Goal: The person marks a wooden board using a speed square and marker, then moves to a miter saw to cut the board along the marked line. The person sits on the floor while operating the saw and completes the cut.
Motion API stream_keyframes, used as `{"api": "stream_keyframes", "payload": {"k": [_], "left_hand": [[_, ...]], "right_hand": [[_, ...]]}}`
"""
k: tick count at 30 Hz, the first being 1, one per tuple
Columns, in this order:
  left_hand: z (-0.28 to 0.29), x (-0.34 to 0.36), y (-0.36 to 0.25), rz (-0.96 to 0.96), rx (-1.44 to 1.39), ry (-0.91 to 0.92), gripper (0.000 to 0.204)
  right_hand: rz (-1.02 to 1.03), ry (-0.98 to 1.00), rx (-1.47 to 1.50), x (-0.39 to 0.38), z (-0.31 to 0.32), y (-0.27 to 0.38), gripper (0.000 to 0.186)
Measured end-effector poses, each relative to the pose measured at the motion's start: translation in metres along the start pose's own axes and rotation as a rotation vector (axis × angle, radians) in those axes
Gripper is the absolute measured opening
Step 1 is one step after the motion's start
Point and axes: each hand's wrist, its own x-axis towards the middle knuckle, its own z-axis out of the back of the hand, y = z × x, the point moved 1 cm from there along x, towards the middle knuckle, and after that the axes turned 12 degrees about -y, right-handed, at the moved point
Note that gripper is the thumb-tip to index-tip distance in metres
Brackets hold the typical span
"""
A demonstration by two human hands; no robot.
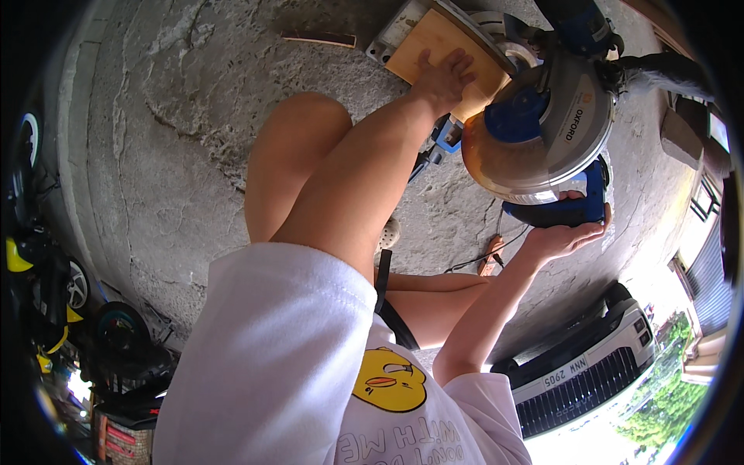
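Wooden board [431,40]: flat, smooth, under spread left hand [443,82].

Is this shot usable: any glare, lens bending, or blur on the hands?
Head view: daylight washes out areas around the pale vehicle at lower right; head view: the concrete edge bows along the left side, and the corners fall to black; head view: the left hand on the wooden board and the right hand on the blue saw handle look fairly sharp.

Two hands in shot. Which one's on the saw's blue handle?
The right hand, its fingers wrapped around the blue handle. The left hand instead lies spread on the board.
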Motion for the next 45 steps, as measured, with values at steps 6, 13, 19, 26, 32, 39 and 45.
{"api": "stream_keyframes", "payload": {"k": [6,13,19,26,32,39,45], "left_hand": [[0.000,0.000,-0.001,0.006,-0.007,0.015,0.058],[-0.002,0.000,0.000,0.017,-0.020,-0.013,0.058],[0.001,-0.001,0.001,0.016,-0.022,-0.007,0.058],[-0.002,-0.001,0.000,0.011,-0.009,-0.024,0.058],[-0.008,0.001,0.000,0.009,0.005,-0.033,0.059],[-0.011,0.001,0.000,0.007,0.006,-0.051,0.058],[-0.011,0.001,0.001,0.010,-0.005,-0.047,0.058]], "right_hand": [[0.012,-0.004,0.002,0.000,0.001,-0.001,0.052],[0.028,0.000,0.008,0.000,0.000,-0.003,0.053],[0.038,-0.006,-0.003,-0.002,0.000,-0.003,0.052],[0.033,-0.013,0.008,-0.002,0.000,-0.004,0.051],[0.048,-0.016,-0.005,-0.003,-0.002,-0.002,0.051],[0.063,-0.024,-0.017,-0.003,-0.002,-0.002,0.051],[0.076,-0.007,-0.011,-0.004,-0.001,-0.003,0.052]]}}
